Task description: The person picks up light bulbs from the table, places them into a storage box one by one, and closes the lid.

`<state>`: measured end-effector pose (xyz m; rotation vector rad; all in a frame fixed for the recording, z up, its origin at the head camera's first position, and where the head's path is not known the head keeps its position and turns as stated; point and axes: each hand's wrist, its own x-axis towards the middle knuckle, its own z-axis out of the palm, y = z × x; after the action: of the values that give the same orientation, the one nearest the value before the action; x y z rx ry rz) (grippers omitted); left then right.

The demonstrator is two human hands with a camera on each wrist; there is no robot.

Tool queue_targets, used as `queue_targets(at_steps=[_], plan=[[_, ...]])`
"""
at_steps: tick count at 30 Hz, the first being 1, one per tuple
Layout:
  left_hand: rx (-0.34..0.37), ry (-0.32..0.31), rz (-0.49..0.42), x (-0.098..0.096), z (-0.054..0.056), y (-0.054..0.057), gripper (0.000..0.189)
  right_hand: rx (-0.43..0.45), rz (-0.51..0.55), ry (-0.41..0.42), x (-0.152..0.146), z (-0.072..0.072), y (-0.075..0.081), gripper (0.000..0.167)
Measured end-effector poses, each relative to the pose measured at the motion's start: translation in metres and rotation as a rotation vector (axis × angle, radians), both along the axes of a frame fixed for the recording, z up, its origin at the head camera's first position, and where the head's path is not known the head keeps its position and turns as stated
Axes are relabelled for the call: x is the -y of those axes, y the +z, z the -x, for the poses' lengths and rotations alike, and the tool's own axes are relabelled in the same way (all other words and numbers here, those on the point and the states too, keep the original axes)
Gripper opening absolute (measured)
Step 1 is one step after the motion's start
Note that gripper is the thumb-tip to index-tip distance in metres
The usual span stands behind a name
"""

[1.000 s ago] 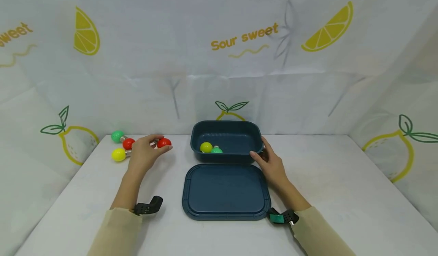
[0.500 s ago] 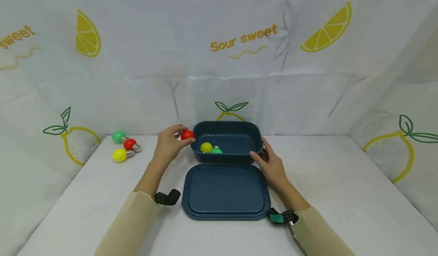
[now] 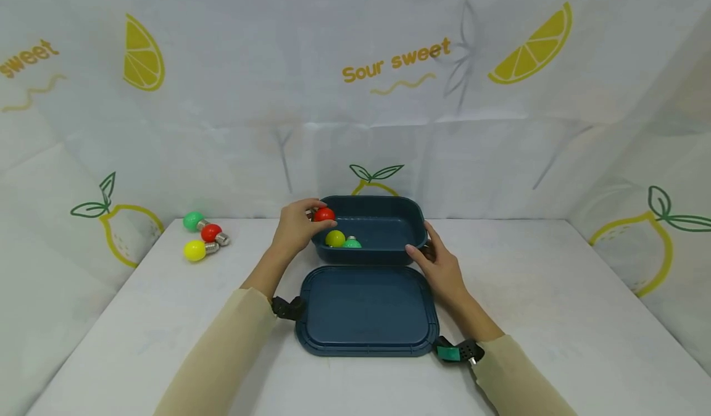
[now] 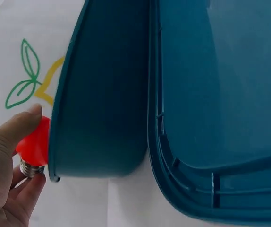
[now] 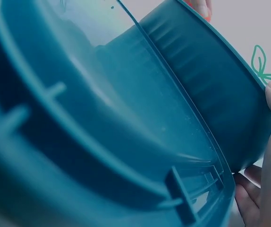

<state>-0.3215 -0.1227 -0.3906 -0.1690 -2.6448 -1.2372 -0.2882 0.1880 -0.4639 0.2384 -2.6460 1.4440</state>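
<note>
Behind the white table (image 3: 533,305) I'm seeing a lemon cloth (image 3: 239,95). The left hand (image 3: 297,224) is pinching a red bulb (image 3: 324,214) by the left rim of the blue box (image 3: 380,257); the right hand (image 3: 440,266) is gripping the other end. A lid (image 3: 366,311) is lying in front.

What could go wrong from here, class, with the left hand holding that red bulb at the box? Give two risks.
First, the red bulb, pinched in the left hand at the left end of the blue box, might slip or knock against it. Second, if let fall inside, it could strike the yellow bulb and green bulb lying close together there.
</note>
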Motion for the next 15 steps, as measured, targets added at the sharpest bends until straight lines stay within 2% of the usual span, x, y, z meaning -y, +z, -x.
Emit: queue_targets(at_steps=[3,8,15], plan=[[0.001,-0.024,0.033,-0.005,0.005,0.0,0.049,0.003,0.002,-0.004,0.001,0.0,0.0,0.081],[0.019,-0.04,0.039,-0.019,0.015,0.001,0.048,0.008,0.007,-0.008,0.0,0.0,0.001,0.081],[0.043,-0.058,0.081,-0.033,0.022,0.005,0.048,0.006,0.026,-0.002,0.001,0.001,0.0,0.08]])
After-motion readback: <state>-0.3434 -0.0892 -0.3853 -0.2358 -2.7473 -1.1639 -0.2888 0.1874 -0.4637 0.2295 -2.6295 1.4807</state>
